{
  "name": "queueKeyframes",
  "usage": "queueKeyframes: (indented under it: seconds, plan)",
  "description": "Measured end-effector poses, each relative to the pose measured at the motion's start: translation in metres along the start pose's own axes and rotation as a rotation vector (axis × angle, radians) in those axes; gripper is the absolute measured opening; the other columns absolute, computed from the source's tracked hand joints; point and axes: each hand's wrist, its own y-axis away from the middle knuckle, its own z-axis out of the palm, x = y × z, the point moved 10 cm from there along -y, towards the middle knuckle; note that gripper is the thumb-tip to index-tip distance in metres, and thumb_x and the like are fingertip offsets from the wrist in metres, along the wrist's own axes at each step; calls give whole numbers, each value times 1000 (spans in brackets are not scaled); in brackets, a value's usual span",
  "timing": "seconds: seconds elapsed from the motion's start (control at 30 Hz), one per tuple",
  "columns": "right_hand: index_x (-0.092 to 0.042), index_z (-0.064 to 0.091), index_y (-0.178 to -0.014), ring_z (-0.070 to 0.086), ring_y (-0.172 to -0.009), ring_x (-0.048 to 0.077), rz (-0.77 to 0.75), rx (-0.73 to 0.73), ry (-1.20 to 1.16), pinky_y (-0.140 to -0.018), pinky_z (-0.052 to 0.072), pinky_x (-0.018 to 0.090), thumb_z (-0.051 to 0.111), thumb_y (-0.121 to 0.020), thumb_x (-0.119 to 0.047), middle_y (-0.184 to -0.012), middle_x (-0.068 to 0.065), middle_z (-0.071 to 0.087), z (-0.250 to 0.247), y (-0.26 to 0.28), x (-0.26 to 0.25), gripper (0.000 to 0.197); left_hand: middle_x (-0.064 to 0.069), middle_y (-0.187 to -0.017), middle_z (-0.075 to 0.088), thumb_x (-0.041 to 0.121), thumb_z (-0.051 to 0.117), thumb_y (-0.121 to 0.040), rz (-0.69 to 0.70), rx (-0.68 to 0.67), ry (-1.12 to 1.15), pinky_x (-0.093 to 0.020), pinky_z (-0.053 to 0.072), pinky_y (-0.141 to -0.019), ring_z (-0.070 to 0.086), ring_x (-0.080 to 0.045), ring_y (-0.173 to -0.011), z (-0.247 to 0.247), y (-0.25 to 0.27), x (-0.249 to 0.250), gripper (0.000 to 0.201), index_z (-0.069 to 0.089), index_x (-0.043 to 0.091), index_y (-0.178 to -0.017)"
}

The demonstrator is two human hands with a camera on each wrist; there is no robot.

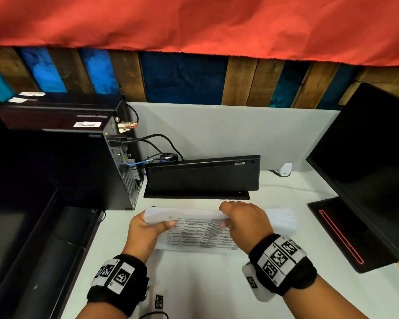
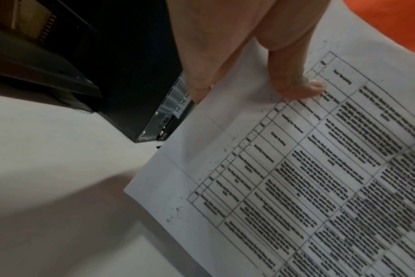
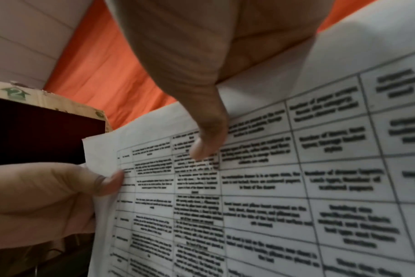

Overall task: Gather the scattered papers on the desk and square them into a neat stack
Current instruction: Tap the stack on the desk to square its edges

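In the lower middle of the head view, both hands hold a bundle of papers (image 1: 194,231) up over the white desk (image 1: 205,284). The left hand (image 1: 145,233) pinches its left edge, thumb on the printed table. The right hand (image 1: 244,224) grips the top edge, thumb on the front. A computer tower (image 1: 78,162) stands at left, a monitor (image 1: 366,166) at right.

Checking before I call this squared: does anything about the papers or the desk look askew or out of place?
Yes. The sheets held by the left hand and right hand aren't aligned: the papers show stepped corners in the right wrist view. More white paper lies fanned on the desk past the right hand, not gathered yet.
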Motion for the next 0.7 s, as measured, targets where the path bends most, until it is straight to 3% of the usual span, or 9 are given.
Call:
queueKeyframes:
  seconds: [0.07, 0.13, 0.23, 0.3, 0.37, 0.47, 0.53, 0.63, 0.7]
  plan:
    - [-22, 58, -90, 62, -87, 18, 33, 68, -92, -68, 42, 27, 51, -85, -10, -88, -5, 69, -16, 2, 4, 15, -9, -89, 77, -12, 75, -69, 77, 15, 13, -31, 59, -81, 74, -23, -86, -3, 3, 17, 30, 71, 3, -96]
    - [-22, 62, -87, 63, -76, 14, 89, 188, -233, -65, 46, 26, 56, -83, -9, -79, -6, 71, -31, 5, 16, 15, -5, -104, 72, -8, 81, -66, 166, 74, -21, -20, 57, -79, 70, -15, -96, -12, 2, 29, 53, 64, 12, -112]
    - [-21, 64, -77, 55, -57, 10, 245, 290, -628, -54, 44, 24, 66, -77, -2, -60, -7, 67, -35, 10, 53, 19, 3, -142, 46, 15, 93, -52, 146, 147, 3, -35, 43, -107, 50, -10, -129, -24, -6, 19, 110, 33, 31, -142]
    - [-18, 64, -71, 53, -56, 13, 335, 322, -917, -52, 43, 24, 71, -73, 4, -59, -7, 68, -29, 16, 74, 24, 1, -146, 43, 15, 93, -48, 99, 144, 162, -44, 40, -109, 50, -17, -131, -19, -7, 7, 124, 21, 40, -146]
    - [-18, 66, -70, 61, -61, 15, 383, 370, -1099, -57, 50, 25, 72, -71, 9, -62, -7, 71, -24, 25, 87, 28, -7, -142, 51, 6, 91, -54, 65, 67, 270, -48, 45, -105, 54, -25, -127, 1, -3, 3, 114, 28, 31, -145]
    - [-8, 67, -88, 70, -67, 6, 410, 376, -1323, -63, 58, 19, 67, -74, 15, -72, -8, 76, -8, 37, 93, 27, -12, -124, 67, 5, 76, -74, 40, -172, 218, -36, 53, -96, 62, -29, -118, 50, 11, 11, 63, 51, 4, -132]
    - [-14, 65, -100, 72, -78, 4, 419, 354, -1390, -76, 59, 22, 62, -78, 16, -83, -10, 77, 8, 41, 94, 37, -13, -117, 71, -4, 61, -85, 92, -155, 154, -27, 56, -87, 66, -28, -112, 60, 17, 21, 40, 57, -1, -125]
    - [-21, 60, -110, 70, -95, 12, 451, 373, -1356, -93, 54, 37, 61, -82, 12, -98, -7, 76, 27, 47, 98, 44, -9, -111, 74, -8, 56, -88, 167, -59, 106, -27, 57, -82, 69, -24, -105, 62, 21, 33, 36, 57, 3, -123]
    - [-21, 58, -114, 67, -103, 20, 475, 437, -1378, -99, 49, 47, 60, -84, 9, -106, 1, 73, 33, 53, 101, 43, -6, -111, 74, -9, 55, -89, 193, -38, 60, -32, 57, -87, 69, -21, -106, 67, 25, 35, 39, 55, 4, -125]
